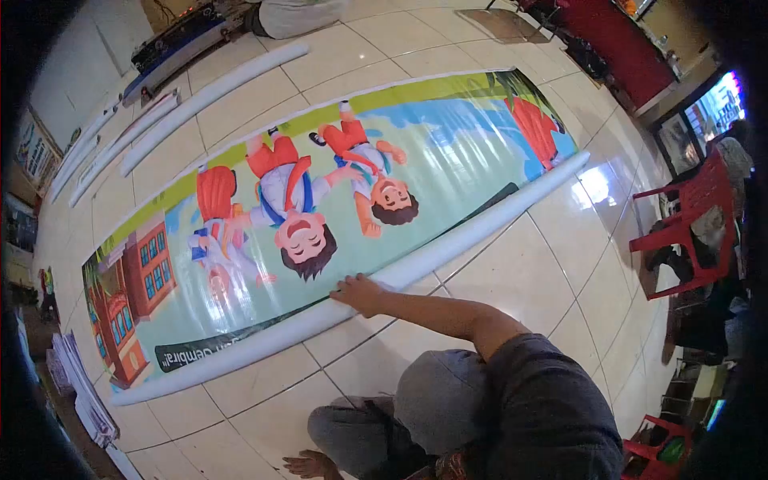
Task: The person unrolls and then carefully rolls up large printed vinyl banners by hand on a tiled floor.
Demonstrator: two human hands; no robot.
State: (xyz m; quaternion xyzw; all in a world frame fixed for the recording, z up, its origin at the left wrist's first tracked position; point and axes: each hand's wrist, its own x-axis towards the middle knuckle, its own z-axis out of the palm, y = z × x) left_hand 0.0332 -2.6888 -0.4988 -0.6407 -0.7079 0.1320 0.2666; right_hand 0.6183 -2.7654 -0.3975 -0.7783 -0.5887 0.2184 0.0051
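Note:
A long printed banner (320, 184) with cartoon children lies spread on the tiled floor, its near edge rolled into a white roll (456, 246). One hand, at the end of the arm reaching from the right, is my right hand (360, 295); it rests on top of the roll near its middle, fingers spread over it. Down at the bottom edge, my left hand (310, 464) is on the floor tiles beside my knee, fingers apart and holding nothing. Upside-down lettering shows on a dark strip (240, 340) beside the roll.
Several white rolls (216, 106) lie on the floor beyond the banner at the upper left. More rolled or folded material (84, 392) is at the lower left. A red plastic chair (692, 228) stands at the right. Part of a person (300, 16) shows at the top.

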